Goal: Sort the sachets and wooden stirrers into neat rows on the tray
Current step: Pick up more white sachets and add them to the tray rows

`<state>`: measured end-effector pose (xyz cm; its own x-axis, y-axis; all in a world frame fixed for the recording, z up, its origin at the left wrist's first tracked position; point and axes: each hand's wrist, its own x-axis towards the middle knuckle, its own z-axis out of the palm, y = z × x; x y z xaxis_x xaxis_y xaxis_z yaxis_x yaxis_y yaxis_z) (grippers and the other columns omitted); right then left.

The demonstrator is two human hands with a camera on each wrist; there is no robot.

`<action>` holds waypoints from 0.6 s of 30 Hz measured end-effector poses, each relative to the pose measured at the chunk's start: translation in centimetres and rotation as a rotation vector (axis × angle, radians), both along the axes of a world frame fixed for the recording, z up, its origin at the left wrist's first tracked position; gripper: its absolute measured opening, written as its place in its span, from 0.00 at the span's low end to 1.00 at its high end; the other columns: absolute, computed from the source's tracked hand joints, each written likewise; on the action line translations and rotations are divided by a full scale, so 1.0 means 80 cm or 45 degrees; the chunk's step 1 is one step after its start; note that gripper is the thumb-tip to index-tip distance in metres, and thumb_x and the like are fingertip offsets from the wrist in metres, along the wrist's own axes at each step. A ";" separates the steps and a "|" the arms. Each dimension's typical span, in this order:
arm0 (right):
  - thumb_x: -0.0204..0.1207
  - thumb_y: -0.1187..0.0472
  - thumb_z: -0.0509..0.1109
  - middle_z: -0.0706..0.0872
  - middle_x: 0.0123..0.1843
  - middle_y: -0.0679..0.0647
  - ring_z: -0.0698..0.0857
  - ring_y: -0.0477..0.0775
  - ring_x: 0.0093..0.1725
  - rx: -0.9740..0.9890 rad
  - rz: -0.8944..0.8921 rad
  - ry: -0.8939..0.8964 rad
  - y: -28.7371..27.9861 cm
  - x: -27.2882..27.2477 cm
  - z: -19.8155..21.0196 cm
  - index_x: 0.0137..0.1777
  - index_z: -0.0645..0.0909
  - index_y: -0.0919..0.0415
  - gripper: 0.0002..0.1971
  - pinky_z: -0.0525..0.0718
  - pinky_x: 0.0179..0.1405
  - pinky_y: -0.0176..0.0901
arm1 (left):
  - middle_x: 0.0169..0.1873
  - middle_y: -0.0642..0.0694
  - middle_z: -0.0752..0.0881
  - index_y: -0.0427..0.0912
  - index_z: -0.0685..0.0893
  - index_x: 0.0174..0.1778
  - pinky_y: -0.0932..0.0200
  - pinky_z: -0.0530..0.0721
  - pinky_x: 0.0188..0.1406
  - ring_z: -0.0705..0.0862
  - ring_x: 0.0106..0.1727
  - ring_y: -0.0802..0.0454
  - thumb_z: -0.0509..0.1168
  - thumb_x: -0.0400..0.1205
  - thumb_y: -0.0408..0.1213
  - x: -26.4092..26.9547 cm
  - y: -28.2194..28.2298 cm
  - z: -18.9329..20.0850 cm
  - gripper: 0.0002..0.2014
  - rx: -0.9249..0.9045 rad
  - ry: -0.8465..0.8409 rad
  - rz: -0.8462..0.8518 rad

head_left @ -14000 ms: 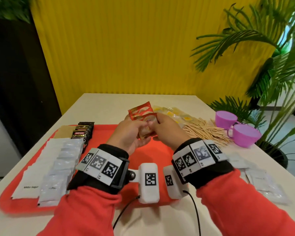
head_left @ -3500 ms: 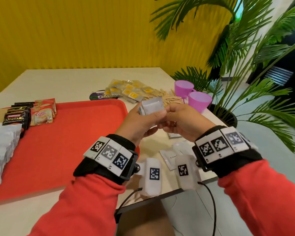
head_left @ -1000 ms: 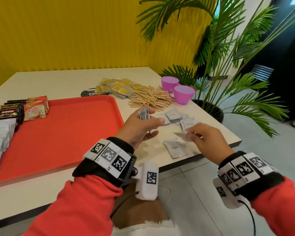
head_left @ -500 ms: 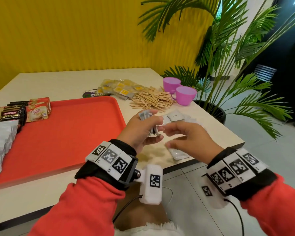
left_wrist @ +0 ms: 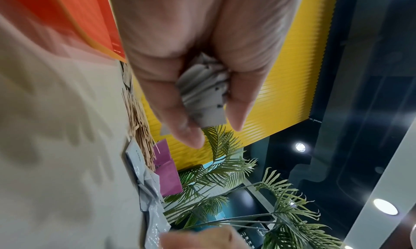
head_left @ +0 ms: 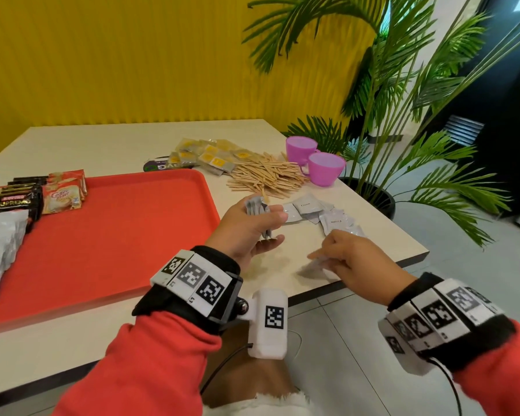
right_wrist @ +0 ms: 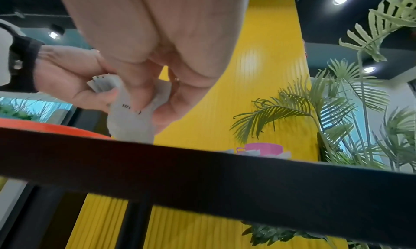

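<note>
- The left hand grips a fanned stack of grey sachets between thumb and curled fingers, held above the table just right of the tray.
- The right hand pinches one grey sachet between thumb and fingertips, low over the table's near edge, close to the corner.
- The tray's right rim lies just beside the left wrist; its middle and right part is bare red, with white sachets in a row along its left edge, and black packets and creamer packets at the back left.
- Loose grey sachets lie on the table between the two hands and the far right edge; the stirrers are heaped behind them, yellow sachets further back.
- Two purple cups stand near the right edge, beside a palm.
- The left wrist view shows the stack's edges splayed inside the fist, which the head view only hints at.
- The right wrist view, from below the table edge, shows printed marks on the pinched sachet and the left hand's stack just behind it; the head view blurs that sachet.
</note>
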<state>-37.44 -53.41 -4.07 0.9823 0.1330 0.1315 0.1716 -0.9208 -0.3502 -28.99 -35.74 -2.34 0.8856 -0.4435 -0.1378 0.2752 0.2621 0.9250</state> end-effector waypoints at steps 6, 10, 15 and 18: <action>0.75 0.69 0.69 0.82 0.41 0.52 0.80 0.53 0.44 0.234 -0.252 -0.497 0.024 0.026 0.026 0.46 0.85 0.65 0.04 0.74 0.42 0.39 | 0.48 0.40 0.84 0.39 0.80 0.49 0.65 0.87 0.35 0.83 0.41 0.54 0.70 0.77 0.31 -0.001 -0.001 0.001 0.08 -0.018 0.071 -0.042; 0.71 0.70 0.72 0.83 0.37 0.51 0.80 0.50 0.40 0.400 -0.258 -0.683 0.048 0.039 0.038 0.40 0.81 0.65 0.02 0.78 0.40 0.38 | 0.39 0.43 0.87 0.40 0.83 0.45 0.67 0.86 0.30 0.84 0.39 0.53 0.68 0.78 0.42 -0.002 -0.003 0.003 0.08 -0.075 0.125 -0.086; 0.69 0.71 0.73 0.87 0.41 0.48 0.82 0.46 0.42 0.426 -0.036 -0.475 0.066 0.044 0.041 0.41 0.88 0.63 0.05 0.78 0.44 0.32 | 0.31 0.46 0.85 0.39 0.85 0.40 0.66 0.86 0.29 0.84 0.29 0.57 0.67 0.78 0.42 -0.002 0.002 0.007 0.09 -0.145 0.132 -0.098; 0.73 0.67 0.71 0.84 0.41 0.37 0.80 0.34 0.41 0.455 0.003 -0.238 0.060 0.048 0.054 0.46 0.89 0.60 0.06 0.75 0.45 0.27 | 0.33 0.44 0.85 0.38 0.84 0.44 0.63 0.87 0.35 0.85 0.32 0.55 0.68 0.78 0.34 0.003 0.008 0.005 0.03 -0.119 0.119 -0.049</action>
